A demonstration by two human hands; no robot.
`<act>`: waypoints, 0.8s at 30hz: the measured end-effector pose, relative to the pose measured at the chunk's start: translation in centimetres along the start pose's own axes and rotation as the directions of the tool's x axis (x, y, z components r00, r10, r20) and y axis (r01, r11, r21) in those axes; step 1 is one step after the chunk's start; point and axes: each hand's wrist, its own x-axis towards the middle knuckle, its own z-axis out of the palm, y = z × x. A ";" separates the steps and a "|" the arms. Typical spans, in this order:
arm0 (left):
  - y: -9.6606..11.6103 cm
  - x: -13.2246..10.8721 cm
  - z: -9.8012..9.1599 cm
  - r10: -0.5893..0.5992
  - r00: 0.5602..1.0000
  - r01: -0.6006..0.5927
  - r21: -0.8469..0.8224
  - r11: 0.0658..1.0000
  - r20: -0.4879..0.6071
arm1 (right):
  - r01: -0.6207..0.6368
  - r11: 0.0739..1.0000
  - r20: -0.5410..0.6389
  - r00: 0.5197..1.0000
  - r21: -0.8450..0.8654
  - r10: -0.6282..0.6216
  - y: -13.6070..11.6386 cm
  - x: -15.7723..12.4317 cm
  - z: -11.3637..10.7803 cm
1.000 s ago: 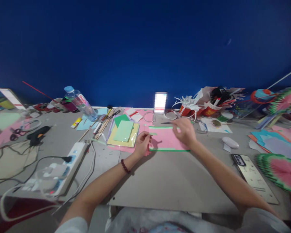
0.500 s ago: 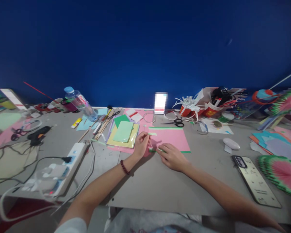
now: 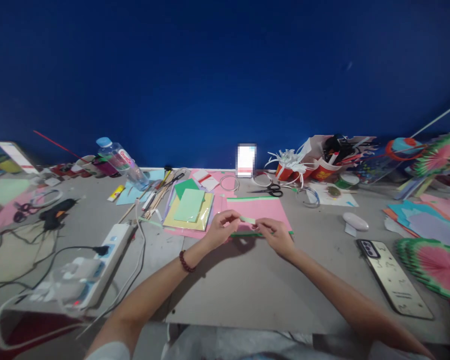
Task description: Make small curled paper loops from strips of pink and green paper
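Between my two hands stretches a short pale green paper strip (image 3: pixel 247 220). My left hand (image 3: pixel 223 229) pinches its left end, and my right hand (image 3: pixel 275 235) pinches the other end. Both hands are held over the front part of a pink paper sheet (image 3: pixel 260 209) with green strips along its far and near edges. To the left of my left hand lies a stack of coloured paper with a light green sheet (image 3: pixel 189 205) on top, above a yellow sheet in a clear sleeve (image 3: pixel 207 212).
Black scissors (image 3: pixel 272 190) lie behind the pink sheet. On the left are a power strip (image 3: pixel 110 260) with cables, a glue gun (image 3: pixel 56 214) and a tilted water bottle (image 3: pixel 123 162). A phone (image 3: pixel 395 280) and pleated paper fans (image 3: pixel 431 265) lie on the right.
The strip, lying over the pink sheet before, is now lifted between both hands. My right hand has gone from resting flat at the sheet's near edge to pinching the strip.
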 end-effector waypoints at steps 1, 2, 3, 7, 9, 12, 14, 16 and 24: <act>0.6 -0.1 -0.1 0.034 0.994 -0.041 0.062 0.997 0.100 | -0.124 0.981 0.033 0.992 0.152 0.120 -0.5 0.3 -0.2; 1.2 -0.2 -0.2 0.069 0.982 -0.089 0.110 0.990 0.175 | -0.249 0.922 0.136 0.967 0.297 0.217 -1.0 0.5 -0.3; 1.7 -0.3 -0.2 0.104 0.968 -0.140 0.147 0.979 0.229 | -0.372 0.837 0.287 0.919 0.400 0.271 -1.6 0.7 -0.4; 2.4 -0.6 -0.4 0.204 0.911 -0.309 0.265 0.914 0.359 | -0.651 0.621 0.676 0.693 0.437 0.250 -3.3 0.7 -0.5; 2.1 -0.6 -0.6 0.248 0.876 -0.392 0.313 0.865 0.414 | -0.655 0.624 0.701 0.675 0.426 0.230 -3.8 0.5 -0.5; 1.8 -0.5 -0.9 0.283 0.846 -0.463 0.359 0.810 0.451 | -0.630 0.646 0.689 0.692 0.431 0.215 -4.0 0.3 -0.6; 1.6 -0.4 -1.0 0.284 0.851 -0.463 0.375 0.803 0.441 | -0.619 0.655 0.671 0.707 0.434 0.224 -4.0 0.3 -0.8; 1.5 -0.3 -1.0 0.285 0.853 -0.462 0.380 0.801 0.437 | -0.606 0.674 0.649 0.721 0.422 0.243 -3.8 0.2 -1.0; 0.6 -0.8 -0.3 0.272 0.824 -0.530 0.508 0.679 0.496 | -0.323 0.942 0.274 0.917 0.090 0.289 -2.3 0.1 -3.1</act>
